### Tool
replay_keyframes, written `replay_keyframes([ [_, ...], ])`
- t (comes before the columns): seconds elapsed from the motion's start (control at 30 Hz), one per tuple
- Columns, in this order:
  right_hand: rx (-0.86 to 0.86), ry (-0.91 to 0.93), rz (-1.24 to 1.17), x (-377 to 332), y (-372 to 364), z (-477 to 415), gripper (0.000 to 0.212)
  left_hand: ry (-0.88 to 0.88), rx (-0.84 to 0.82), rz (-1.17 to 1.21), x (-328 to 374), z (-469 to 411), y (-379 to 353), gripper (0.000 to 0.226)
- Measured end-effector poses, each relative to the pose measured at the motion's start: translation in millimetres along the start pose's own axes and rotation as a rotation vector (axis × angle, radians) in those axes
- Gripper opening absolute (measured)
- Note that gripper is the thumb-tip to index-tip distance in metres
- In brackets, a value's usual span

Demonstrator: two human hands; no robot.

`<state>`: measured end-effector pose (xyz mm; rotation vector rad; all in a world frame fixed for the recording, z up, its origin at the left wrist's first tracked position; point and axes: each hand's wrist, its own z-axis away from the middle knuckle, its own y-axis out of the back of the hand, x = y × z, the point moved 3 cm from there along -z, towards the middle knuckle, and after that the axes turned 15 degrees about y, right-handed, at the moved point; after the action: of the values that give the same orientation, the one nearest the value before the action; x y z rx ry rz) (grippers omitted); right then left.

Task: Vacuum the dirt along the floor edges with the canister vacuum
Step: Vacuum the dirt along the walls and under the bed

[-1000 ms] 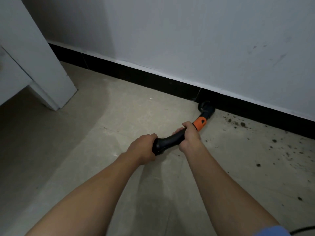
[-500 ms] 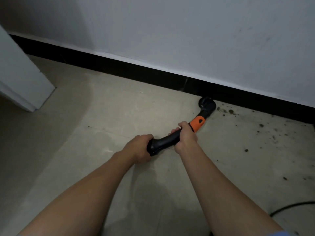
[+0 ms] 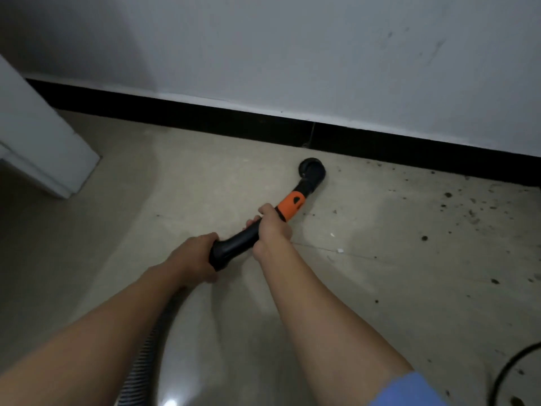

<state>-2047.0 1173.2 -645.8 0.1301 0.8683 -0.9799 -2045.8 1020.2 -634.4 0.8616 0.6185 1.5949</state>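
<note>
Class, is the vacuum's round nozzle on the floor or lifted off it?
On the floor, it seems: the nozzle sits flat near the black baseboard, no gap showing beneath.

Dim, cool, grey-blue indoor light. Brightest on floor toward right edge, near skirting. Heavy shadow over left floor edge and upper left of wall. Small hard glare spot at bottom edge, pale reflected streak above it. Soft, diffuse shadows beneath forearms. Faint sheen along black vacuum wand, sharpest at centre together with left hand and right hand. Slight overall softness, smeared texture on wall. Wide-angle bowing of skirting line, stretching toward corners. Ribbed hose and cable at bottom edge blurred. Dirt specks soft-edged, low contrast.
</note>
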Motion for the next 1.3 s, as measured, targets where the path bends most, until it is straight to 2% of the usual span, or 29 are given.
replay_keyframes([
  [0.13,-0.238,-0.186,-0.069,42,-25,37,0.016,0.153,-0.022,-0.002,-56,38,3,0.042],
  [0.2,-0.275,-0.209,-0.152,48,-22,42,0.018,0.168,-0.048,0.017,-59,45,-2,0.040],
  [0.3,-0.235,-0.164,-0.183,33,-1,32,0.018,0.125,-0.087,0.038,-35,40,-12,0.038],
  [0.53,0.038,0.033,-0.190,-40,73,-16,0.016,-0.085,-0.143,-0.061,79,19,-24,0.046],
  [0.63,-0.018,0.031,-0.189,-49,75,-29,0.015,-0.096,-0.103,-0.039,88,19,-30,0.048],
  [0.83,-0.245,-0.039,-0.077,-38,23,-26,0.016,0.030,0.015,0.037,51,25,-10,0.045],
  [0.93,-0.233,-0.022,-0.054,-45,24,-31,0.017,0.023,0.000,0.031,61,23,-7,0.045],
  [1.13,-0.104,0.054,-0.035,-76,60,-62,0.015,-0.081,-0.034,0.043,114,20,-27,0.048],
  [1.3,-0.204,0.003,-0.004,-42,18,-41,0.013,0.035,-0.004,0.054,63,21,-16,0.049],
])
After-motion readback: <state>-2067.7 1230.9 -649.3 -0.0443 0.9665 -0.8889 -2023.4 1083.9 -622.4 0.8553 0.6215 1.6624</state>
